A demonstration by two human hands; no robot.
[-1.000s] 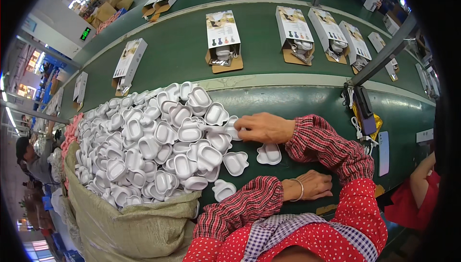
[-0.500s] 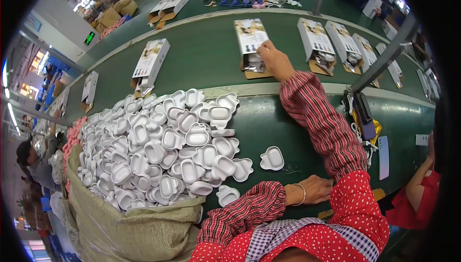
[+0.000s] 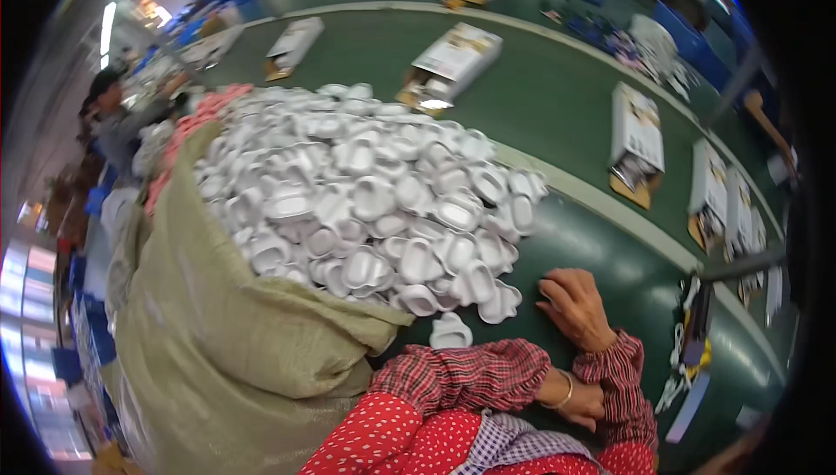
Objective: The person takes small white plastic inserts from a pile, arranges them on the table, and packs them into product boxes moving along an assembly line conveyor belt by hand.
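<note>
My right hand (image 3: 576, 308) is low over the green table, right of a large heap of white plastic dishes (image 3: 374, 201). Its fingers are curled down round a dish that they almost wholly cover; only a sliver of white shows. My left hand (image 3: 578, 400), with a bracelet at the wrist, rests close to my body, partly beneath my right forearm. Its fingers look curled in, and whatever they may hold is hidden. One white dish (image 3: 450, 332) lies by my left sleeve. The dishes are shallow and rounded, with small bumps at one end.
A khaki woven sack (image 3: 252, 344) holds the heap at the left. Beyond a pale rail, open-ended white boxes (image 3: 638, 137) lie on a green belt. At the right are a phone (image 3: 688, 407), cables (image 3: 675, 362) and a metal post (image 3: 749, 264). Another person (image 3: 126, 122) works far left.
My right hand has left the open box on the belt and come back to the table where a lone dish lay. The view has swung left and blurred.
</note>
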